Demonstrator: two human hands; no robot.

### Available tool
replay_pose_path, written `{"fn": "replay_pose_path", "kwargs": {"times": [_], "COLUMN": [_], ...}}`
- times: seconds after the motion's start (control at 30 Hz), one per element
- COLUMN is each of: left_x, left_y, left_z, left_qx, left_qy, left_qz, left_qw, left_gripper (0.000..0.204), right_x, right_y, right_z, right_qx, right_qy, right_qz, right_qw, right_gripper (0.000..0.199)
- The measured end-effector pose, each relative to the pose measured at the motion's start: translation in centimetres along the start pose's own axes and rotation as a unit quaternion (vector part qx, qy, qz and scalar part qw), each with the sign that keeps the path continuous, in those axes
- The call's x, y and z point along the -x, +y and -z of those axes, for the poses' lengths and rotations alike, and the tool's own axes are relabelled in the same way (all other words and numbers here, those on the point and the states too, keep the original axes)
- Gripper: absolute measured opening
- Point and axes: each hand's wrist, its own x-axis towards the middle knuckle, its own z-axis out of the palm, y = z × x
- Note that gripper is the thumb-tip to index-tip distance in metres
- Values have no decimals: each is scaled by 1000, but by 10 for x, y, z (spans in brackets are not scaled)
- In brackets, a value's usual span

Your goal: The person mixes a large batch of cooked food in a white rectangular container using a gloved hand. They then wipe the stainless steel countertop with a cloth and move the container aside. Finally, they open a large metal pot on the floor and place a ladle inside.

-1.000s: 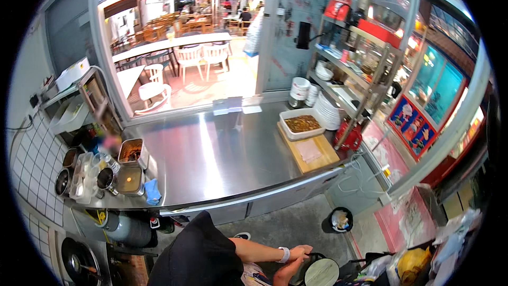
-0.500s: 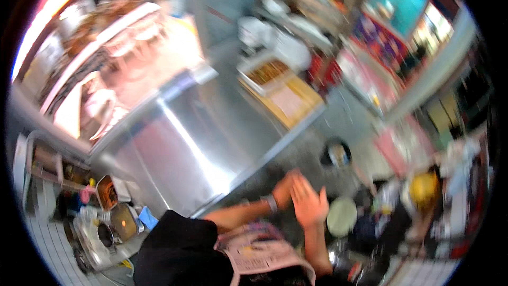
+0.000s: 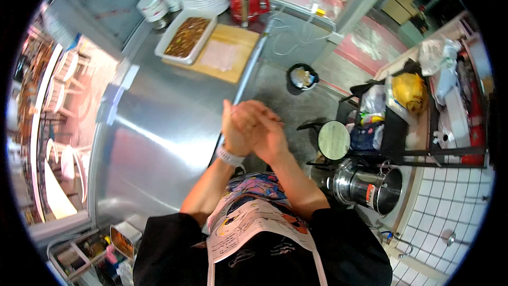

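In front of my apron, between the steel counter and the floor beyond its edge, my two hands meet palm against palm. My left hand [image 3: 236, 131], with a pale band on the wrist, has its thumb sticking up; its fingers are partly covered. My right hand [image 3: 271, 136] lies against it with fingers loosely bent across. No object shows between them. Nearest is the edge of the shiny steel counter [image 3: 159, 111]. Farther along it, a white tub [image 3: 160, 48] of brown, sauced food stands partly on a wooden cutting board [image 3: 238, 47]. A pale pink sheet [image 3: 218, 55] lies on the board.
Stacked plates [image 3: 203, 0] and white bowls [image 3: 152, 6] stand behind the tub. Right of me are a black bin [image 3: 302, 78], a round-topped stool [image 3: 334, 140], a large steel pot [image 3: 365, 189] and a loaded black shelf [image 3: 423, 153]. Food pans [image 3: 126, 238] sit at lower left.
My view has turned right and come into focus. My hands stay together; the right hand, earlier flat with straight fingers, now has bent fingers against the left.
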Motion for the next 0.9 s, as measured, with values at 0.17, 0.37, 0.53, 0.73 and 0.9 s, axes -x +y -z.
{"fn": "replay_pose_path", "kwargs": {"times": [0.17,0.37,0.53,0.73,0.9], "left_x": [-20,-58,-99,-113,-97], "left_y": [-32,-78,-131,-99,-66], "left_z": [-17,-61,-52,-55,-77], "left_qx": [-183,-521,-602,-428,-139], "left_qy": [35,186,167,192,226], "left_qz": [-87,-258,-333,-111,-86], "left_qw": [979,792,706,876,960], "left_gripper": [42,16,42,37,37], "right_x": [-18,-41,-66,-59,-66], "right_y": [-18,-79,-75,-108,-103], "right_z": [60,88,152,75,53], "right_qx": [44,651,310,158,298], "right_qy": [112,82,18,137,8], "right_qz": [-30,165,84,-208,-98], "right_qw": [992,736,947,955,950], "right_gripper": [19,15,56,58,45]}}
